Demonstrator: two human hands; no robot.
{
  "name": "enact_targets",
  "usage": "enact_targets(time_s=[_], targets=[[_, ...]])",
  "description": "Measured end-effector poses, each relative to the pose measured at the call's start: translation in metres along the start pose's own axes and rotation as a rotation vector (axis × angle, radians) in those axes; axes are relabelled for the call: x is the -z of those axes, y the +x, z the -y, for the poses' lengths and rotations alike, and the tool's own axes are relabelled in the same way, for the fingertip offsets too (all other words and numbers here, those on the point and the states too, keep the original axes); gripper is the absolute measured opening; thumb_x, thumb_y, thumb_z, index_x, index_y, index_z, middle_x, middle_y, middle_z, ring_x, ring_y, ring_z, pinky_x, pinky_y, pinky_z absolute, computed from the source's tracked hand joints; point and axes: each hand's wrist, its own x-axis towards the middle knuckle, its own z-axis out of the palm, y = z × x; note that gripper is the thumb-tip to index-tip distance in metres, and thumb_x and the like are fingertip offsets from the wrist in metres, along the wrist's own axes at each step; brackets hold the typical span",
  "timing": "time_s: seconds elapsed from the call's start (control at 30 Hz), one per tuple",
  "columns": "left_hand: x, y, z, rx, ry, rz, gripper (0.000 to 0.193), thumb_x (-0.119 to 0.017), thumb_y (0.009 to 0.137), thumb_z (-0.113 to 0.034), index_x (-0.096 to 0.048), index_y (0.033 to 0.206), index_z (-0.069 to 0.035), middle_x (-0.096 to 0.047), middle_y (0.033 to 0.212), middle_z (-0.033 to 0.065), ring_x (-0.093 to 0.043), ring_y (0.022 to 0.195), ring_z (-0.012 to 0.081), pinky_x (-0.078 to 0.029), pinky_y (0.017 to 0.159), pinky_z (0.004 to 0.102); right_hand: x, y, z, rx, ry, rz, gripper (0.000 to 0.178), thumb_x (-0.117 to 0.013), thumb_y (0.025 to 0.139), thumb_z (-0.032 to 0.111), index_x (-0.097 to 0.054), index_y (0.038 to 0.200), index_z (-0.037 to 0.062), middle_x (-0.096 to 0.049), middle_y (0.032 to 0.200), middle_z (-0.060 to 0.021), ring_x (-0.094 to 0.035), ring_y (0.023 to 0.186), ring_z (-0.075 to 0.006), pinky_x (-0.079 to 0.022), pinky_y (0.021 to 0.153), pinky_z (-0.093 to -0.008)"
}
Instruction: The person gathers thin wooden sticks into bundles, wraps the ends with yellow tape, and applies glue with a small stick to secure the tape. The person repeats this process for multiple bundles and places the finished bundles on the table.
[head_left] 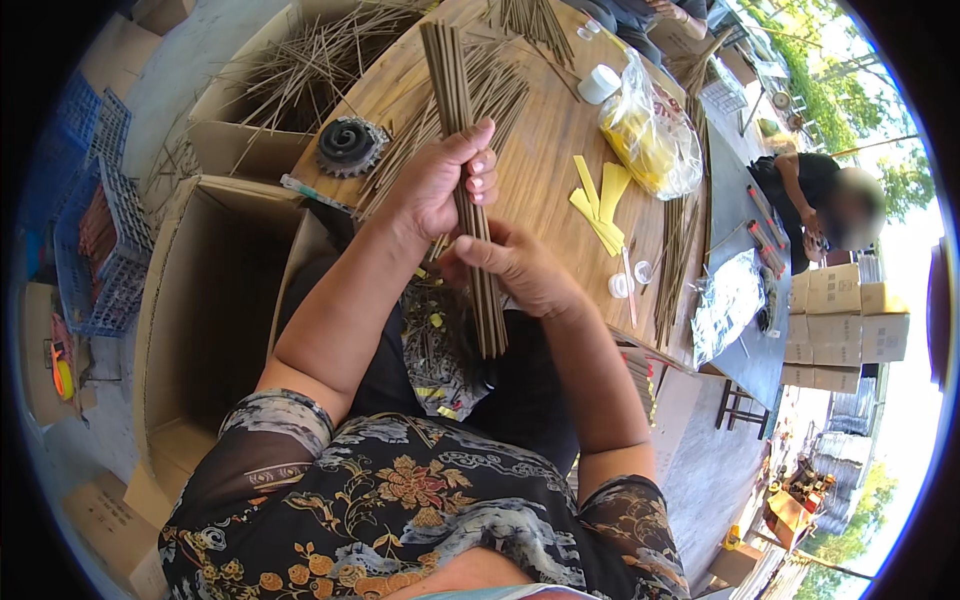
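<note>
A bundle of thin brown sticks (447,75), looking like incense sticks, stands nearly upright in front of me. My left hand (445,185) is closed round its middle, thumb pointing up along it. Lower down, my right hand (520,265) has its thumb across the front of the bundle; its other fingers are partly hidden behind and slightly blurred. More loose sticks (500,95) lie on the wooden table (560,130) beyond my hands. To their right are yellow paper strips (600,205).
An open cardboard box (165,330) stands at my left, with a stick-filled box (215,150) behind it. The table bears a black coiled, toothed object (350,147), a white container (598,84) and a bag of yellow material (650,140). Another person (790,190) works at the right.
</note>
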Motion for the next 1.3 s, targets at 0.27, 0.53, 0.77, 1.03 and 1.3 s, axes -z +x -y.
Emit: enact_targets(time_s=[0.27, 0.53, 0.77, 1.03, 1.3], targets=[[0.003, 0.000, 0.015, -0.095, 0.290, -0.181, 0.019, -0.064, 0.080, -0.024, -0.053, 0.075, -0.009, -0.055, 0.066, 0.0017, -0.050, 0.052, 0.0131, -0.044, 0.050, 0.0251, -0.001, 0.000, -0.033, 0.126, -0.716, -0.438, 0.020, -0.056, 0.085, 0.019, -0.046, 0.076, 0.0039, -0.050, 0.057, -0.0030, -0.048, 0.043, -0.0116, -0.038, 0.039, -0.0247], [0.005, 0.003, 0.015, 0.066, 0.061, -0.101, 0.022, -0.060, 0.084, -0.023, -0.046, 0.071, -0.011, -0.043, 0.054, -0.0037, -0.041, 0.045, 0.0066, -0.036, 0.043, 0.0210, -0.010, -0.017, -0.027, -0.138, 0.232, -0.045, 0.021, -0.058, 0.083, 0.019, -0.044, 0.078, 0.0042, -0.047, 0.053, -0.0020, -0.044, 0.038, -0.0106, -0.035, 0.034, -0.0243], [0.009, 0.002, 0.017, -0.036, 0.207, -0.182, 0.022, -0.061, 0.083, -0.025, -0.047, 0.074, -0.011, -0.044, 0.054, -0.0039, -0.040, 0.043, 0.0063, -0.035, 0.041, 0.0200, -0.009, -0.004, -0.036, 0.024, -0.251, -0.218, 0.020, -0.059, 0.083, 0.019, -0.047, 0.076, 0.0042, -0.049, 0.055, -0.0028, -0.048, 0.040, -0.0127, -0.041, 0.039, -0.0244], [0.003, 0.001, 0.019, -0.026, 0.274, -0.237, 0.019, -0.062, 0.082, -0.021, -0.049, 0.074, -0.010, -0.046, 0.055, -0.0032, -0.041, 0.044, 0.0061, -0.036, 0.041, 0.0212, -0.016, -0.005, -0.026, 0.000, -0.184, -0.223, 0.021, -0.057, 0.084, 0.018, -0.046, 0.072, 0.0042, -0.046, 0.053, -0.0008, -0.045, 0.039, -0.0091, -0.040, 0.038, -0.0241], [0.006, 0.000, 0.011, 0.009, 0.053, -0.053, 0.024, -0.060, 0.084, -0.022, -0.046, 0.067, -0.012, -0.042, 0.052, -0.0047, -0.039, 0.042, 0.0055, -0.034, 0.041, 0.0197, -0.015, -0.011, -0.023, -0.051, -0.029, -0.135, 0.017, -0.057, 0.083, 0.016, -0.045, 0.079, 0.0039, -0.048, 0.056, -0.0013, -0.045, 0.039, -0.0087, -0.037, 0.035, -0.0236]])
